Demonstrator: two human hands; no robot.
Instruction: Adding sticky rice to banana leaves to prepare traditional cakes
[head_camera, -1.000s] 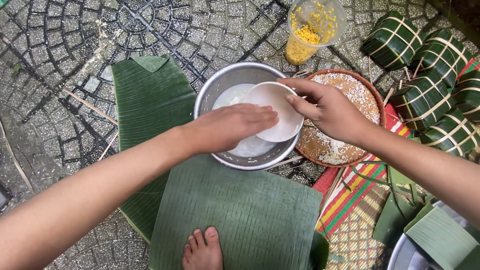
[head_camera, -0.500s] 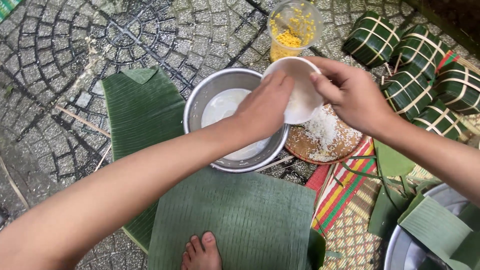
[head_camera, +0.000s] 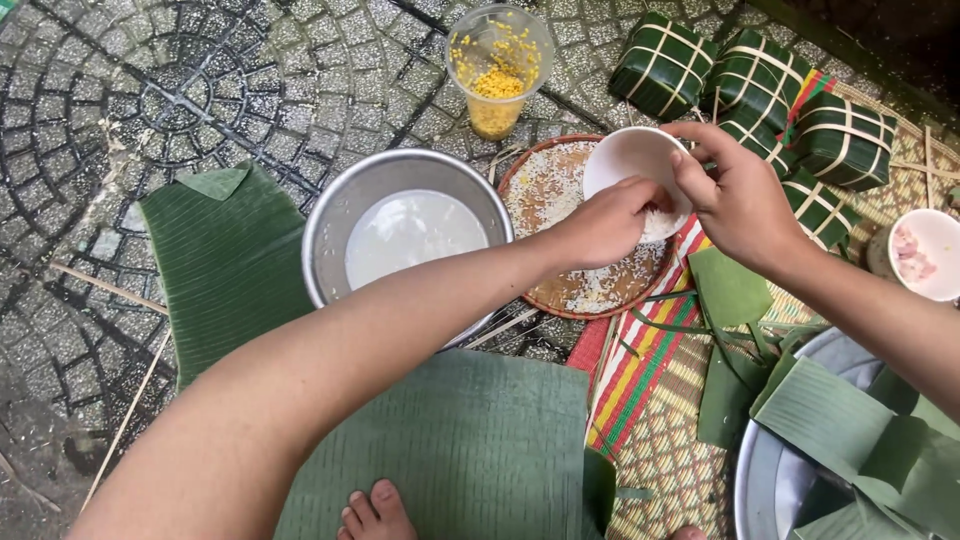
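Bowl (head_camera: 632, 160) shifted over tray (head_camera: 560, 215) | hands crowd rim | pan (head_camera: 340, 215) beside

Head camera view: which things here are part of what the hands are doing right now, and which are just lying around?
In use:
- small white bowl, held tilted by the right hand
- white rice, touched by the left hand
- round woven tray beneath

Lying about:
- metal basin of cloudy water
- clear plastic cup of yellow beans
- green leaf-wrapped tied parcels
- flat banana leaves

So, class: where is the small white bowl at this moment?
In the head view, the small white bowl sits upper right of centre, tilted over the round woven tray of rice, held by the right hand while the left hand reaches into it.
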